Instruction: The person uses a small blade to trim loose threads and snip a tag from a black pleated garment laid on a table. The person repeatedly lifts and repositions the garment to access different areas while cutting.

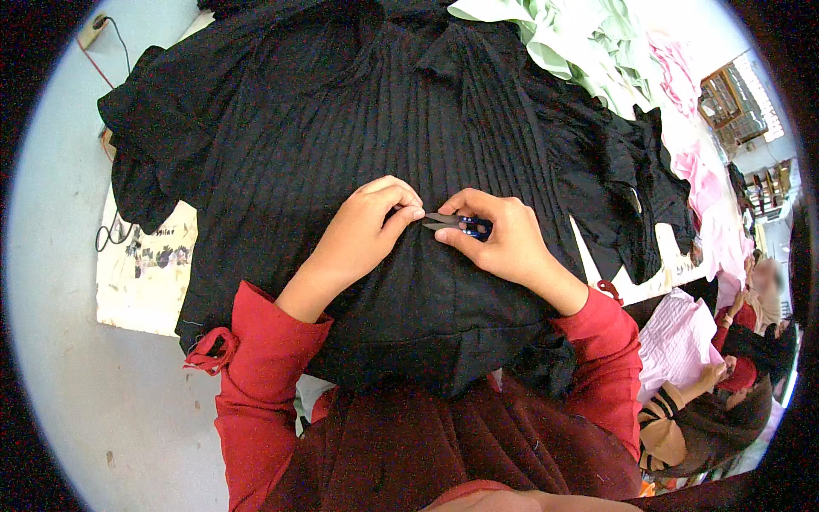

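A black pleated garment (pixel 401 128) lies spread over the table before me, its narrow pleats running away from me. My right hand (pixel 503 235) grips a pair of small thread snips (pixel 465 225) with dark blades and a blue handle. The blades point left and look slightly parted. At their tips, my left hand (pixel 375 222) is closed in a pinch just above the cloth. What sits between its thumb and finger is too small to make out. The garment's near edge hangs toward my lap.
Pale green cloth (pixel 580 43) and pink cloth (pixel 704 183) lie along the table to the far right. More black fabric (pixel 623 171) is bunched at the right. Scissors (pixel 113 235) rest by the table's left edge. People (pixel 717 401) with pink fabric sit at the right.
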A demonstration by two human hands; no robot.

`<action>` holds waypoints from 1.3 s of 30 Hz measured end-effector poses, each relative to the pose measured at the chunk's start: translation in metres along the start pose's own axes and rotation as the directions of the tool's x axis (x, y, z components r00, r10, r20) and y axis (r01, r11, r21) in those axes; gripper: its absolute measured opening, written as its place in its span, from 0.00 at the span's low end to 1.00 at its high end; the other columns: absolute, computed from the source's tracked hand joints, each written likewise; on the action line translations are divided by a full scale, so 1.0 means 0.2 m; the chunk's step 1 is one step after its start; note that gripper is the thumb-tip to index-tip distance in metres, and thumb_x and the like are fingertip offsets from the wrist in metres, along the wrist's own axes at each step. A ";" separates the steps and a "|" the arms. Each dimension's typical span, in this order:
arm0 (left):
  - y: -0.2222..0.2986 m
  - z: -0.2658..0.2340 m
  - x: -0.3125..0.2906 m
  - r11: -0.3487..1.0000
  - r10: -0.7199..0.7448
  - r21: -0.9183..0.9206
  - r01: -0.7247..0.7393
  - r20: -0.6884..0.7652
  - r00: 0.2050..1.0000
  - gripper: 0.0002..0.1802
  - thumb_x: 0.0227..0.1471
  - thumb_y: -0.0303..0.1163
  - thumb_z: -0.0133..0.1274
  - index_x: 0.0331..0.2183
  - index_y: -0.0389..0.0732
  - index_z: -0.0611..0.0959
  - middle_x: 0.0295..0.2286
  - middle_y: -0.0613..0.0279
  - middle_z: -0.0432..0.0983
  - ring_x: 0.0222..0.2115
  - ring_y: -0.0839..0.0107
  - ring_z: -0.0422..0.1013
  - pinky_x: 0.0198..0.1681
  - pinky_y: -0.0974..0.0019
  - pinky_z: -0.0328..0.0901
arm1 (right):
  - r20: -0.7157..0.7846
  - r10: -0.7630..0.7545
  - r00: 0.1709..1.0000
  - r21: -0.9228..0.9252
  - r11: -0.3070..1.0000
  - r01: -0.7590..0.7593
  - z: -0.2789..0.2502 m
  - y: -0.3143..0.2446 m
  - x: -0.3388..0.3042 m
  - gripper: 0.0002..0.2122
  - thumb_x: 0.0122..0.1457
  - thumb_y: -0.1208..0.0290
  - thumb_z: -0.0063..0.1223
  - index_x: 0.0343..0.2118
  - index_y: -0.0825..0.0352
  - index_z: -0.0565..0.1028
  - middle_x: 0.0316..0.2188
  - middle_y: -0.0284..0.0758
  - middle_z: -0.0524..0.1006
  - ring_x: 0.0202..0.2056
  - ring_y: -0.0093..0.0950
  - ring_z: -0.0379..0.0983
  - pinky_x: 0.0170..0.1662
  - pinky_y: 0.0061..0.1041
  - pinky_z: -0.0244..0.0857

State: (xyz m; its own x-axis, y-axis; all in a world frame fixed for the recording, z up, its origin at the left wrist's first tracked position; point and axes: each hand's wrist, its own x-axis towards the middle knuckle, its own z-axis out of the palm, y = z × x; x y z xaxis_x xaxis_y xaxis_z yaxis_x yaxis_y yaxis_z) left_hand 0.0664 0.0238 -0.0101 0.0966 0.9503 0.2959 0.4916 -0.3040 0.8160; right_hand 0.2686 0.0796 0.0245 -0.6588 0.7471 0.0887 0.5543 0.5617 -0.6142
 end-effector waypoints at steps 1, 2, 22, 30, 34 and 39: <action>0.00 0.00 0.00 1.000 -0.002 -0.005 0.002 -0.001 1.000 0.07 0.54 0.28 0.53 0.29 0.34 0.79 0.32 0.58 0.76 0.33 0.68 0.73 0.34 0.67 0.66 | -0.005 -0.003 1.000 -0.015 1.000 0.003 0.00 -0.01 0.00 0.11 0.49 0.58 0.62 0.32 0.57 0.79 0.22 0.33 0.79 0.25 0.34 0.78 0.29 0.31 0.70; 0.01 -0.01 0.00 1.000 -0.004 -0.004 0.004 0.003 1.000 0.07 0.54 0.28 0.53 0.29 0.34 0.79 0.32 0.59 0.76 0.33 0.68 0.73 0.34 0.67 0.66 | -0.010 -0.006 1.000 -0.030 1.000 0.006 0.00 -0.01 0.00 0.11 0.49 0.58 0.61 0.33 0.57 0.79 0.22 0.33 0.79 0.25 0.34 0.78 0.29 0.32 0.70; 0.00 -0.05 0.00 0.997 -0.037 -0.066 0.038 0.015 0.999 0.08 0.54 0.31 0.53 0.29 0.36 0.82 0.31 0.63 0.78 0.28 0.75 0.71 0.27 0.72 0.61 | 0.027 -0.029 0.999 -0.025 0.999 0.029 0.02 -0.03 0.05 0.10 0.49 0.58 0.61 0.30 0.58 0.79 0.20 0.33 0.78 0.24 0.36 0.77 0.29 0.34 0.69; 0.02 -0.04 0.00 0.991 -0.104 -0.086 0.107 0.032 0.994 0.07 0.52 0.29 0.53 0.28 0.34 0.81 0.30 0.59 0.78 0.30 0.70 0.73 0.33 0.68 0.65 | 0.039 -0.036 0.999 -0.054 0.998 0.038 0.04 -0.03 0.05 0.10 0.48 0.58 0.61 0.30 0.57 0.79 0.21 0.34 0.78 0.24 0.36 0.77 0.28 0.33 0.69; 0.02 -0.10 0.00 0.996 0.089 0.038 -0.083 -0.221 0.971 0.07 0.53 0.29 0.53 0.28 0.36 0.81 0.31 0.59 0.78 0.32 0.69 0.74 0.37 0.68 0.67 | -0.021 0.018 1.000 0.055 0.998 -0.017 0.02 -0.01 0.04 0.11 0.49 0.60 0.62 0.33 0.58 0.78 0.23 0.32 0.79 0.25 0.30 0.77 0.30 0.29 0.69; 0.02 -0.45 -0.09 0.647 0.462 0.665 0.374 -0.732 0.501 0.23 0.50 0.28 0.55 0.49 0.35 0.74 0.48 0.52 0.70 0.50 0.54 0.64 0.57 0.56 0.54 | -0.043 0.203 0.978 0.319 0.931 -0.179 0.00 0.12 -0.05 0.15 0.48 0.63 0.66 0.37 0.63 0.77 0.26 0.29 0.78 0.30 0.17 0.73 0.37 0.21 0.66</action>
State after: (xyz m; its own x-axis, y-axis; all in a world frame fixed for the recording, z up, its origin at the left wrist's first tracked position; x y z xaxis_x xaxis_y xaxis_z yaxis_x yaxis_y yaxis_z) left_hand -0.0110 0.0006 0.0319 -0.3578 0.2868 0.8887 0.9292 0.2035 0.3084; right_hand 0.2891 0.0856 0.0085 -0.5104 0.8599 -0.0042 0.4718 0.2759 -0.8374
